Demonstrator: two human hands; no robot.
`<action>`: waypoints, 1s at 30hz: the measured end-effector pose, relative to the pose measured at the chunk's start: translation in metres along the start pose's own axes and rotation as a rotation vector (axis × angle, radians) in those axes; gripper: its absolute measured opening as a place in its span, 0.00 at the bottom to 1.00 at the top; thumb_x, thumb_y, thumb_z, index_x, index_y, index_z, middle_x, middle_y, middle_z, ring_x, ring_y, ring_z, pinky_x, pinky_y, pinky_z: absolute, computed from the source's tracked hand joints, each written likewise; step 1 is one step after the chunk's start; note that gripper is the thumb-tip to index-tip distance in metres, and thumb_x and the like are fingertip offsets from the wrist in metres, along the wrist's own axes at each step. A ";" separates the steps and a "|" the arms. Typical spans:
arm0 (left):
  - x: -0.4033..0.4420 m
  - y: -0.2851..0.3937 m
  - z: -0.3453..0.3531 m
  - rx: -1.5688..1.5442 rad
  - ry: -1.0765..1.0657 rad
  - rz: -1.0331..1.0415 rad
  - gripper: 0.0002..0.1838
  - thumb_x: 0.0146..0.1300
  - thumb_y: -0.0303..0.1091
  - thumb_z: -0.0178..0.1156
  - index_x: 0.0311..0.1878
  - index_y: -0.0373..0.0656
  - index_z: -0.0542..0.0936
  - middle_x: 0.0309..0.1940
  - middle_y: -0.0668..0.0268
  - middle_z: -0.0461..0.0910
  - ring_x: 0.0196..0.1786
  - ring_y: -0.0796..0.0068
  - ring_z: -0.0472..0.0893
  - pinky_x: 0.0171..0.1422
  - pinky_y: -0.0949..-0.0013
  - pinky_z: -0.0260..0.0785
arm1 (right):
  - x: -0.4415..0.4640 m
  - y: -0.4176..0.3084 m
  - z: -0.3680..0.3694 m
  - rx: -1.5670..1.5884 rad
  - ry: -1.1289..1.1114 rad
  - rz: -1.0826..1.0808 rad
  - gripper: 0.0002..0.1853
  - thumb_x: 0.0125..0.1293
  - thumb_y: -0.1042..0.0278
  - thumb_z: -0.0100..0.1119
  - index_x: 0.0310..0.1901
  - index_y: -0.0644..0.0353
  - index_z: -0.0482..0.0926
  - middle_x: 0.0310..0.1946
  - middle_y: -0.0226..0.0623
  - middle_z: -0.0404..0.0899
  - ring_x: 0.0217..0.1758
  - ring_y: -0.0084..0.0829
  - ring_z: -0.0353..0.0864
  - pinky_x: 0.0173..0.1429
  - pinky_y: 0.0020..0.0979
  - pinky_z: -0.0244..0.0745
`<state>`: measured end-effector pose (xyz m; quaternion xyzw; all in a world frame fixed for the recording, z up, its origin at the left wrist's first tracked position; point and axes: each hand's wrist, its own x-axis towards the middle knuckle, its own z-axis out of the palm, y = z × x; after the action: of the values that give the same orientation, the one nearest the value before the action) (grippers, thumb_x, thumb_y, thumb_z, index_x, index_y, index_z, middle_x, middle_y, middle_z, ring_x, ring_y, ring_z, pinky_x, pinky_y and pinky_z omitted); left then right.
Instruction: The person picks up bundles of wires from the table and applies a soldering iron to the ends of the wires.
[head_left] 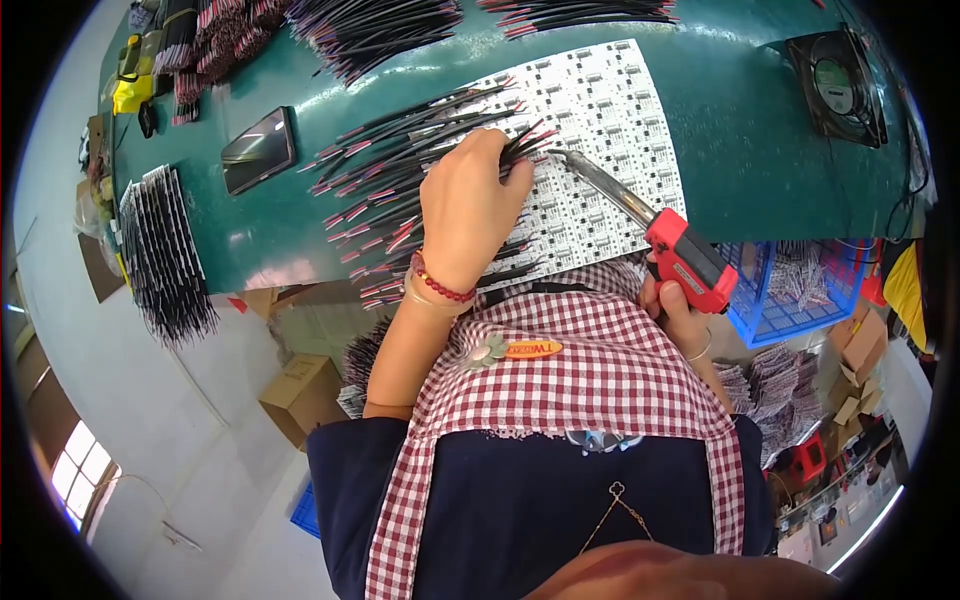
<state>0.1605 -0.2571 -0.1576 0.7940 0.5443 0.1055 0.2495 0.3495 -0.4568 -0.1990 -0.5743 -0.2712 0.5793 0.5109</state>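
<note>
My left hand (468, 205), with a red bead bracelet at its wrist, is closed on thin black wires (515, 148) with red and white ends. It lies over the white circuit board panel (610, 120), where rows of such wires reach out to the left. In my right hand (675, 310) is a soldering gun (690, 262) with a red and black body. Its long metal tip points up and left, ending close to the wire ends by my left fingers. Whether the tip touches them I cannot tell. The fingers of my right hand are partly hidden behind the handle.
On the green table (740, 90) lie a phone (258, 150), bundles of wires (375, 30) along the back and a wired board stack (165, 245) at the left edge. A black fan (838, 85) stands back right. Below it hangs a blue crate (790, 300). A cardboard box (303, 400) sits lower left.
</note>
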 end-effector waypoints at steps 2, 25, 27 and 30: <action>0.001 0.000 -0.002 0.001 -0.008 -0.010 0.10 0.52 0.33 0.63 0.29 0.36 0.76 0.29 0.55 0.78 0.31 0.51 0.78 0.35 0.56 0.69 | 0.003 -0.001 0.001 -0.001 -0.011 -0.044 0.24 0.67 0.55 0.56 0.54 0.68 0.68 0.22 0.33 0.70 0.20 0.20 0.65 0.26 0.24 0.63; 0.005 0.000 0.000 -0.036 -0.017 -0.016 0.09 0.51 0.30 0.61 0.26 0.35 0.73 0.27 0.53 0.77 0.30 0.48 0.77 0.34 0.54 0.68 | 0.000 -0.014 0.005 0.002 0.050 -0.034 0.18 0.67 0.55 0.54 0.31 0.64 0.73 0.19 0.28 0.70 0.20 0.18 0.64 0.25 0.22 0.58; 0.005 -0.001 0.000 -0.039 -0.023 -0.013 0.08 0.51 0.30 0.61 0.27 0.35 0.74 0.28 0.53 0.77 0.31 0.49 0.77 0.34 0.54 0.68 | 0.000 -0.014 0.004 -0.008 0.043 -0.034 0.18 0.67 0.55 0.54 0.30 0.64 0.73 0.19 0.28 0.69 0.20 0.18 0.64 0.25 0.22 0.58; 0.007 -0.004 -0.003 -0.039 -0.036 0.043 0.08 0.52 0.30 0.61 0.29 0.35 0.75 0.29 0.54 0.77 0.31 0.50 0.78 0.35 0.55 0.69 | 0.000 -0.016 0.006 -0.014 0.044 -0.034 0.17 0.68 0.56 0.53 0.29 0.63 0.72 0.18 0.28 0.69 0.20 0.18 0.64 0.24 0.22 0.57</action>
<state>0.1587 -0.2492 -0.1579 0.8021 0.5205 0.1071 0.2723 0.3484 -0.4499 -0.1831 -0.5859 -0.2738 0.5559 0.5222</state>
